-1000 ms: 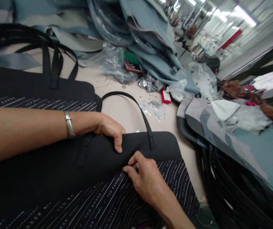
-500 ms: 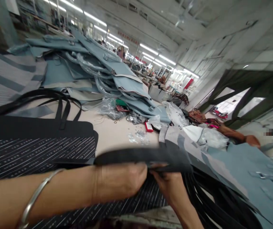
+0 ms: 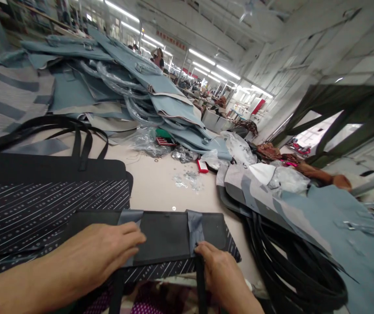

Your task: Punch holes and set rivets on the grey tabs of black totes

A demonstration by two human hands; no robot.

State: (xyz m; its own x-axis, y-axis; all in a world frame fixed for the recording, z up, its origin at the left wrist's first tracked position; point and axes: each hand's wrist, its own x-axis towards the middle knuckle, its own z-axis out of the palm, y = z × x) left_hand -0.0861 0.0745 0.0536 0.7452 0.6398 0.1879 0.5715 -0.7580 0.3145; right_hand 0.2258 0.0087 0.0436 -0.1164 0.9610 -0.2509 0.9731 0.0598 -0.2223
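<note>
Pale work table point(image 3: 147, 187) under strip-lit factory ceiling; blue-grey pieces point(image 3: 170, 104) heaped beyond, small metal discs point(image 3: 190, 181) scattered mid-table; black panel point(image 3: 164, 237) lies at the near edge, directly before the person, between and partly beneath the two hands; its long axis runs left to right, across the line of reach; two grey strips cross its short way, the left strip point(image 3: 130, 216) under the left hand point(image 3: 105, 244), the right strip point(image 3: 194, 224) by the right hand point(image 3: 221, 266); black straps hang from the near edge towards the person; right hand narrow, thumb and fingertips pinching the right strip's lower end, and nearer to it; left hand flattish, fingers together over its strip; whether it grips, cannot tell.
</note>
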